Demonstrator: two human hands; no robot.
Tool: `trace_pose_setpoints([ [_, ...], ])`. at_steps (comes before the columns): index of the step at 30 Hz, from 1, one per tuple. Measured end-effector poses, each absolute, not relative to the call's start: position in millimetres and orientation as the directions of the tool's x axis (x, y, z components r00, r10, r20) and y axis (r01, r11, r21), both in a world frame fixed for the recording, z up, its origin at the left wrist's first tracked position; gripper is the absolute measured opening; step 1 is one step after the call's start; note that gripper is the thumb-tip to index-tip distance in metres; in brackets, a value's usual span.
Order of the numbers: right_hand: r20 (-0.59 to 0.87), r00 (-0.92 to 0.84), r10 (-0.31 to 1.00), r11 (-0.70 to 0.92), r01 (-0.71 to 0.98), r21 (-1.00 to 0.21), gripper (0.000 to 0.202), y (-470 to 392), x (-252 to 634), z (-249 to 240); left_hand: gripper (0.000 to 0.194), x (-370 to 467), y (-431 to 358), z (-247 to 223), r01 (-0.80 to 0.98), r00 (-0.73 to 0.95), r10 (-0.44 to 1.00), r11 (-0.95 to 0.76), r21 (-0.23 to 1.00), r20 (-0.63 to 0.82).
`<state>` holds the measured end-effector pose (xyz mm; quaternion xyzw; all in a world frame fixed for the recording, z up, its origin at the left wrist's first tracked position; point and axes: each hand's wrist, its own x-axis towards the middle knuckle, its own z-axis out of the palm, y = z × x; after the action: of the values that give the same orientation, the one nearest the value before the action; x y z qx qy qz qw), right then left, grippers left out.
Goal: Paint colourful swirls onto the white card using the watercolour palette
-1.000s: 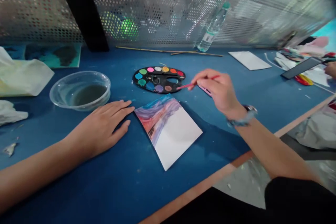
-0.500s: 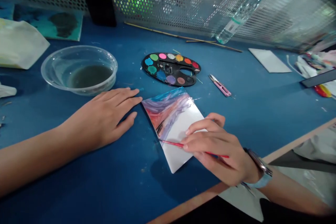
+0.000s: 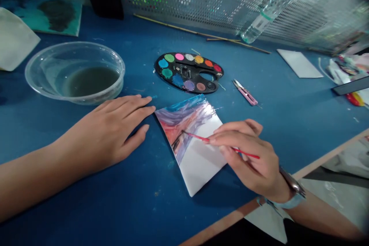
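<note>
My right hand (image 3: 248,153) pinches a thin red paintbrush (image 3: 198,137), its dark tip on the painted part of a small white canvas (image 3: 201,161). Blue, purple and red-orange strokes with dark marks cover the canvas's upper left; its lower right is white. My left hand (image 3: 112,130) lies flat on the blue table, fingers apart, fingertips by the canvas's left corner. Beyond the canvas is a black oval palette (image 3: 190,72) with several paint colours. A clear plastic bowl (image 3: 77,71) of murky water stands behind my left hand.
Pink-handled snips (image 3: 245,93) lie right of the palette. A white card (image 3: 300,63), thin sticks (image 3: 184,30) and a clear bottle (image 3: 259,25) are near the perforated screen. At the back left are a teal painting (image 3: 57,17) and a pale sheet (image 3: 15,40).
My right hand has moved the brush up and to the right, from the canvas's left edge onto its painted area. The view has shifted slightly. My left hand stays flat.
</note>
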<state>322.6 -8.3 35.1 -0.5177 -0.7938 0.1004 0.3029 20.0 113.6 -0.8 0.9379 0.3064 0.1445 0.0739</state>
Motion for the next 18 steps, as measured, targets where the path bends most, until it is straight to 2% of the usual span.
trace_pose_setpoints([
  [2,0.396,-0.246,0.885,0.426,0.772,-0.471,0.025,-9.5,323.0,35.0,0.055,19.8,113.4,-1.2,0.545,0.772,0.587,-0.808,0.223,0.241],
  [7,0.367,-0.334,0.868,0.483,0.741,-0.467,0.022,-9.9,320.7,34.4,0.054,19.9,113.3,0.2,0.52,0.79,0.539,-0.842,0.146,0.292],
  [12,0.428,-0.202,0.881,0.397,0.809,-0.434,0.024,-10.3,322.8,34.5,0.055,18.9,113.3,0.0,0.529,0.795,0.541,-0.84,0.123,0.273],
  [18,0.453,-0.194,0.87,0.407,0.801,-0.438,0.026,-14.6,323.4,33.7,0.055,20.1,113.9,-0.6,0.52,0.798,0.536,-0.844,0.135,0.277],
])
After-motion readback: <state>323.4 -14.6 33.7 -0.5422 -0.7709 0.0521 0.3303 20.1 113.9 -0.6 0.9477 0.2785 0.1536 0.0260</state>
